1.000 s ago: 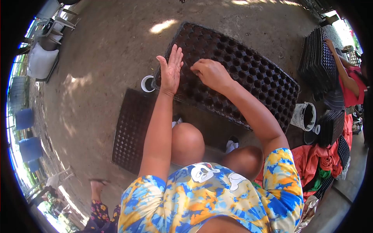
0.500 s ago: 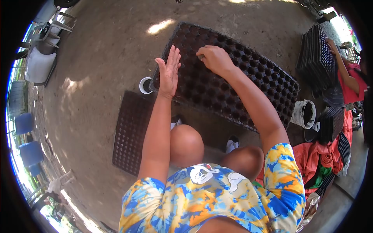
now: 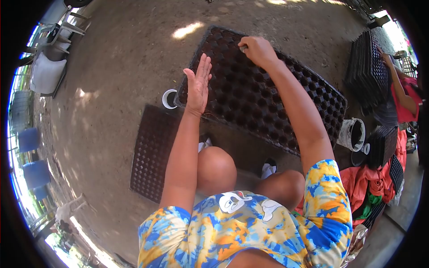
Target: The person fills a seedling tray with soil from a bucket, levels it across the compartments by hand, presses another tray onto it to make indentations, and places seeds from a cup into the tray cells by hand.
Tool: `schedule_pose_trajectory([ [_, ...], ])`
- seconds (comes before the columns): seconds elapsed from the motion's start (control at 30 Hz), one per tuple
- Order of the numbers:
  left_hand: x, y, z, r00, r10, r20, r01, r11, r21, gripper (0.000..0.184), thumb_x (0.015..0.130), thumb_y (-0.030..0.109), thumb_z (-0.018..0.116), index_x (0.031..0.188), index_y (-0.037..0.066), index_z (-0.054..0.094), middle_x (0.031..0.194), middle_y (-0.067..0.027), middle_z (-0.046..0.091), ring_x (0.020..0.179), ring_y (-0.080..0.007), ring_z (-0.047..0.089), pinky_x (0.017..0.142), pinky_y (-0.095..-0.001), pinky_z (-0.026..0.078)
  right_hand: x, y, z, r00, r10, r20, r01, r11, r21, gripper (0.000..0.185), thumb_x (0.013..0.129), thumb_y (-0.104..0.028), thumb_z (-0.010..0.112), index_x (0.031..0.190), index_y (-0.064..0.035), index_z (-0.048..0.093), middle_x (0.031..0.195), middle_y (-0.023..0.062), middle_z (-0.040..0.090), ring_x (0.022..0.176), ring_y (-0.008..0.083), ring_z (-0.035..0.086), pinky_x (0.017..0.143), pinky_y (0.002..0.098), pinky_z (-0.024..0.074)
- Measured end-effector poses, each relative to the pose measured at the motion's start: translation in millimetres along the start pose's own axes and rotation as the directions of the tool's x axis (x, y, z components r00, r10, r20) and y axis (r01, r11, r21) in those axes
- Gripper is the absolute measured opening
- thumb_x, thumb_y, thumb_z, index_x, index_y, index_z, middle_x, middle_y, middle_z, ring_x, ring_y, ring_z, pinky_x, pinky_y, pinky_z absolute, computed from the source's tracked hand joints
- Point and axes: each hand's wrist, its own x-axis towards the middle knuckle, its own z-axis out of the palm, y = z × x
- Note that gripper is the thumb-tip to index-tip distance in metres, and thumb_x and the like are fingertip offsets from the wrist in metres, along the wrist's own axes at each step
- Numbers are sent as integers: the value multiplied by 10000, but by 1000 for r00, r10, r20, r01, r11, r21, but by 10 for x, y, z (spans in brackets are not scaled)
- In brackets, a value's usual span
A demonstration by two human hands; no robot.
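In front of my knees lies a large dark seedling tray with rows of round cells. Its far-left cells look filled with dark soil; those to the right show as deeper hollows. Over the tray's left end, my left hand is held edge-on, fingers straight and thumb apart, holding nothing. My right hand hovers over the far edge with its fingers curled. Something small and greyish shows at its fingertips, too small to name.
A white cup stands by the tray's left corner. Another dark tray lies to the left. On the right are a whitish bucket, a red cloth and a tall stack of trays, touched by another person's hand.
My right hand has moved away from me and to the right, towards the tray's far edge. My left hand has barely shifted and stays open.
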Motion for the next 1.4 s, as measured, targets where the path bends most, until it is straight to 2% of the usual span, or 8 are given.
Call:
schedule_pose_trajectory([
  [0.1,-4,-12,-21,1000,4,8,-4,1000,5,945,843,775,88,1502,98,134,1555,-101,161,1420,-237,171,1091,-305,145,140,49,-100,993,70,-97,-69,998,6,178,788,-98,597,939,-116,689,952,117,674,919,329,624,792,437,496],
  [0.23,-4,-17,-6,1000,2,13,-2,1000,13,944,843,773,80,1502,99,130,1555,-100,161,1421,-237,167,1093,-306,138,212,186,32,999,41,-8,-41,998,-54,176,772,-91,616,933,-111,684,935,120,675,922,329,624,788,434,496],
  [0.33,-50,7,-1,1000,-3,14,3,999,32,943,843,772,73,1503,100,127,1555,-98,160,1420,-238,168,1095,-308,134,297,96,-6,988,-19,-152,8,997,-73,167,777,-92,614,929,-112,681,929,119,674,915,326,626,783,431,497],
  [0.4,-29,-11,11,1000,1,16,-2,1000,31,944,842,773,70,1503,102,126,1556,-96,160,1419,-237,170,1095,-308,133,332,44,129,992,-80,-93,82,996,16,161,782,-95,607,925,-106,681,934,114,674,918,326,624,779,431,498],
  [0.67,-21,-4,-12,1000,3,13,-3,1000,-7,952,835,783,82,1504,108,127,1557,-81,162,1416,-224,177,1091,-300,141,219,-131,256,993,-117,-17,117,993,9,170,768,-84,591,908,-100,687,935,116,673,911,316,632,778,421,506],
  [0.83,-24,-8,-14,1000,5,6,-4,1000,-30,945,839,780,88,1504,110,131,1554,-75,173,1411,-215,188,1088,-296,149,125,-276,78,992,-104,-68,106,994,31,172,769,-61,616,929,-61,678,936,118,671,912,318,627,803,409,499],
  [0.93,-19,-8,-15,1000,12,-2,-12,999,-32,945,839,780,90,1504,110,133,1552,-74,180,1407,-212,196,1085,-292,157,-12,-314,190,983,-175,59,168,980,109,181,768,-56,619,940,-61,676,937,112,667,909,312,629,797,406,501],
  [1.4,-22,21,-2,997,-8,-76,-4,987,-159,954,830,794,145,1508,124,107,1561,-96,137,1401,-235,211,1077,-298,184,-295,-636,195,986,-164,18,160,975,153,173,761,-34,588,906,-74,672,884,110,646,880,312,633,744,413,520],
])
